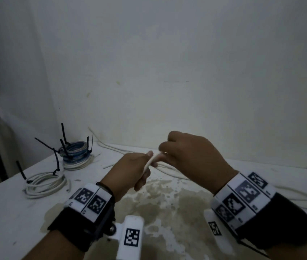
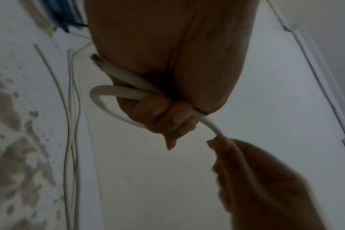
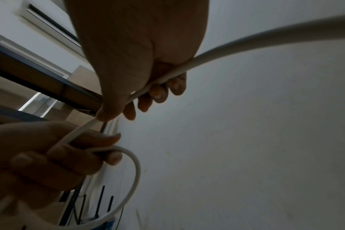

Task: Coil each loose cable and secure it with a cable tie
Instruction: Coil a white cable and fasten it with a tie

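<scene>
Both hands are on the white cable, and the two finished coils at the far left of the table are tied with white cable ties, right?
Not quite. The head view shows black cable ties on the finished coils. The rest holds: left hand and right hand both grip the white cable.

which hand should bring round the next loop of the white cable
Right, probably. The right hand grips the long free run of the white cable trailing away. The left hand already pinches the cut end and the first small loop, so its grip best serves as anchor.
</scene>
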`<action>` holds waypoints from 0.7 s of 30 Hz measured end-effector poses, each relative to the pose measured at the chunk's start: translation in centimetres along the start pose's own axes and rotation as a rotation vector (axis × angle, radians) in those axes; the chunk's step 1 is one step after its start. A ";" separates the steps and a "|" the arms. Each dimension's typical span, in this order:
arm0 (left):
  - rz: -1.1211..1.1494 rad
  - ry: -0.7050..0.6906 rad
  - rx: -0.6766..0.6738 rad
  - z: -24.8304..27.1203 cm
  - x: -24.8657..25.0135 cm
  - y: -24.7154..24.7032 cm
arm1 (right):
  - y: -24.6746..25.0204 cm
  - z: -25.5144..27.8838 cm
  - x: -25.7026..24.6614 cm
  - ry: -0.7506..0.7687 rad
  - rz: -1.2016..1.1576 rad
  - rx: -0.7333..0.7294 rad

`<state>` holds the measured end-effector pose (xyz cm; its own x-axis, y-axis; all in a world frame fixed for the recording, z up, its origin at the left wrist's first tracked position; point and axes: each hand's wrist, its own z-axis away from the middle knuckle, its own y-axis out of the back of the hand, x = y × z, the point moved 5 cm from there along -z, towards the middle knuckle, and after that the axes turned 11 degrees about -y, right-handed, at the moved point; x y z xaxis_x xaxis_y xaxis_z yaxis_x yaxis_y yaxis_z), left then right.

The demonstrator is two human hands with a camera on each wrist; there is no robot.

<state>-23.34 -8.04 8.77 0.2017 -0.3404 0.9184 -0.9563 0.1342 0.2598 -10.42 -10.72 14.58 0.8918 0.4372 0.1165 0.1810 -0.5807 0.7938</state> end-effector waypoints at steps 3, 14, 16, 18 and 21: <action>0.270 0.080 -0.013 0.4 0.0 -0.3 | -0.8 0.8 1.6 -0.155 -0.013 0.090; 0.362 -0.025 -0.004 1.5 -0.6 -0.3 | -2.3 2.8 2.3 -0.199 -0.389 0.170; 0.329 -0.036 0.029 1.4 -1.0 0.2 | -2.1 2.8 2.0 -0.162 -0.432 0.136; 0.283 -0.046 0.053 1.3 -1.1 0.4 | -1.7 2.6 1.2 -0.115 -0.463 0.094; 0.222 -0.043 0.041 1.3 -1.0 0.2 | -1.4 2.1 0.2 -0.049 -0.449 0.023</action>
<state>-24.01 -8.83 7.49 -0.0227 -0.3464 0.9378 -0.9842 0.1727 0.0400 -9.62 -11.32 12.25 0.7411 0.6169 -0.2649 0.5629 -0.3560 0.7459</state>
